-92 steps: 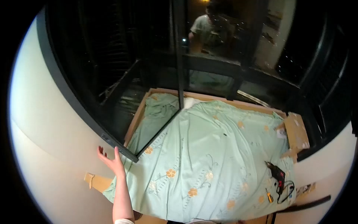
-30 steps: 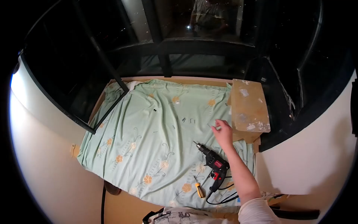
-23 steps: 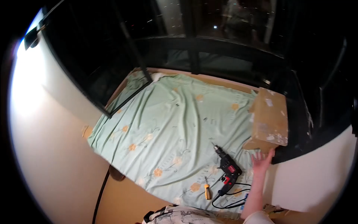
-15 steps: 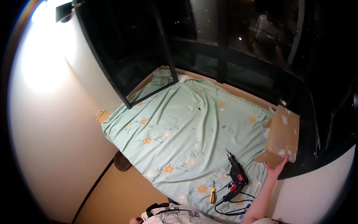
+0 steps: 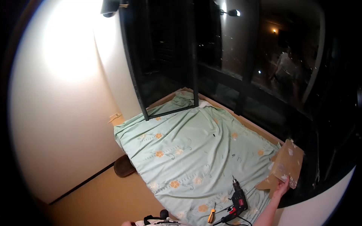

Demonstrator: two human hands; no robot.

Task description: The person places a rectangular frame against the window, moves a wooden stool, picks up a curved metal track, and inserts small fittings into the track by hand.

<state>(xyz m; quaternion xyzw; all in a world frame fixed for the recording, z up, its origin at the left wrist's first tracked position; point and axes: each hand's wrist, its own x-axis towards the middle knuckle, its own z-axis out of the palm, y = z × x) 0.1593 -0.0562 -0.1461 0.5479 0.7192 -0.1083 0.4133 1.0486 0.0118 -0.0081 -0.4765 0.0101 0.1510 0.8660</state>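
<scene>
My right hand (image 5: 281, 187) grips the lower edge of a worn brown cardboard box (image 5: 289, 162) with whitish patches, at the right end of the covered ledge. Left of that arm, a black and red corded power drill (image 5: 238, 201) lies on the green flowered sheet (image 5: 196, 150), its bit pointing away from me. Beside the drill rests a screwdriver (image 5: 212, 214) with a yellow and black handle. Only a sliver of my left hand (image 5: 128, 223) shows at the bottom edge, near my clothing; its fingers are hidden.
A framed window panel (image 5: 171, 113) stands swung inward over the sheet's far left. Dark glass (image 5: 279, 71) runs behind the ledge. Small dark bits (image 5: 213, 135) lie on the sheet. A brown rounded object (image 5: 124, 167) sits on the floor by the white wall (image 5: 68, 124).
My view has tilted up and turned left, so the scene sits lower and further right. My right hand stays on the cardboard box, which appears tilted differently. My left hand remains at the bottom edge.
</scene>
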